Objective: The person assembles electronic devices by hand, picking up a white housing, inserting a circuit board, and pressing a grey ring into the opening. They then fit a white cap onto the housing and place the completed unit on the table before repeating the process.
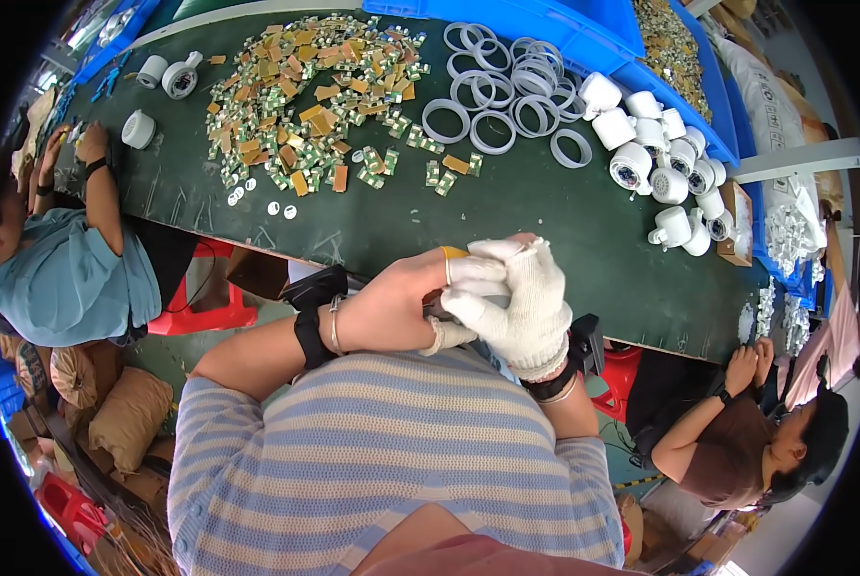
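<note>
My left hand (pixel 388 301), with white coverings on its fingers and a yellow edge at one of them, curls inward near the table's front edge. Against it presses my right hand (pixel 526 305) in a white knit glove, fingers bent. Both hands close around a small whitish piece that their fingers mostly hide, so its kind cannot be made out. Beyond them on the dark green table (pixel 353 226) lies a heap of small circuit boards (pixel 305 91), green and orange-brown. Translucent white rings (pixel 495 132) are piled to its right. White rounded camera housings (pixel 632 165) cluster farther right.
Blue bins (pixel 545 29) line the far side, one holding more small boards (pixel 675 48). A small cardboard box (pixel 737 223) stands beside the housings. Small white discs (pixel 274 207) lie before the heap. Co-workers sit at left (pixel 75 274) and right (pixel 728 451).
</note>
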The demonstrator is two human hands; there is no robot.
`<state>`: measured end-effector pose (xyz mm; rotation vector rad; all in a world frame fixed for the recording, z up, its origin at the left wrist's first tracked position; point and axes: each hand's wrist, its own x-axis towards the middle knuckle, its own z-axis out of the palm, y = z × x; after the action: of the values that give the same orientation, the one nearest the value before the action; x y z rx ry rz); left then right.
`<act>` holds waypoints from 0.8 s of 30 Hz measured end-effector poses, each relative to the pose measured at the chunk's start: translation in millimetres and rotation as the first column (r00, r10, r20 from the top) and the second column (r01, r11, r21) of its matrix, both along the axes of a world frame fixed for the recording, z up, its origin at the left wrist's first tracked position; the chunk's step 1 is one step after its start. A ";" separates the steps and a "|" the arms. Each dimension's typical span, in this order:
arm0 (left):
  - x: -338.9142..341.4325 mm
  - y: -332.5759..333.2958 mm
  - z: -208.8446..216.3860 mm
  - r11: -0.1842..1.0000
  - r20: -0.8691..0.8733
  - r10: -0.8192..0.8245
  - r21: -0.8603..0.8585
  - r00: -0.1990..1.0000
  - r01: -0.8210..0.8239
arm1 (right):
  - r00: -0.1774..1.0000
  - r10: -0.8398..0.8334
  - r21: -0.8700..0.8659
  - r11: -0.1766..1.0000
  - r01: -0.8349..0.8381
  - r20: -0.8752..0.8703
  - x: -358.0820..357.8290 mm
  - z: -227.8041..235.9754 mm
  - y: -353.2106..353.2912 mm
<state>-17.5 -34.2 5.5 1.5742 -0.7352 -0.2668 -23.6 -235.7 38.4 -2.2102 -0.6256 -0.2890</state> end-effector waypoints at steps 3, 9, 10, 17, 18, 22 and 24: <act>2.6 -4.4 11.0 0.999 -0.110 -0.009 0.039 0.994 0.014 | 0.998 0.023 0.065 0.998 -0.019 -0.053 11.3 -3.7 -4.8; 55.7 19.2 8.1 0.778 0.587 0.047 0.486 0.808 -0.399 | 0.857 -0.192 -0.112 0.981 0.157 -0.478 57.9 -8.5 -47.9; 73.2 23.4 5.4 0.659 0.655 0.063 0.539 0.753 -0.524 | 0.929 -0.223 -0.231 0.960 0.157 -0.295 68.5 -22.7 -59.5; 113.0 17.8 -26.7 0.525 0.740 0.102 0.527 0.665 -0.668 | 0.947 -0.234 -0.109 0.959 0.262 0.221 59.4 -13.7 -44.6; 112.4 18.8 -23.7 0.544 0.677 0.111 0.571 0.727 -0.615 | 0.950 -0.215 -0.181 0.949 0.258 0.228 45.1 -7.8 -42.2; 110.2 19.8 -28.9 0.576 0.654 0.146 0.554 0.742 -0.602 | 0.936 -0.237 -0.305 0.899 0.313 0.261 8.7 -18.9 -31.0; 105.3 19.2 -26.4 0.549 0.685 0.126 0.554 0.718 -0.626 | 0.939 -0.259 -0.321 0.890 0.323 0.226 6.2 -24.1 -24.7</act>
<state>87.8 -15.0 -20.9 2.6842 -0.7169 0.3417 -17.4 -260.4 14.3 -2.6541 -0.4622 -0.5736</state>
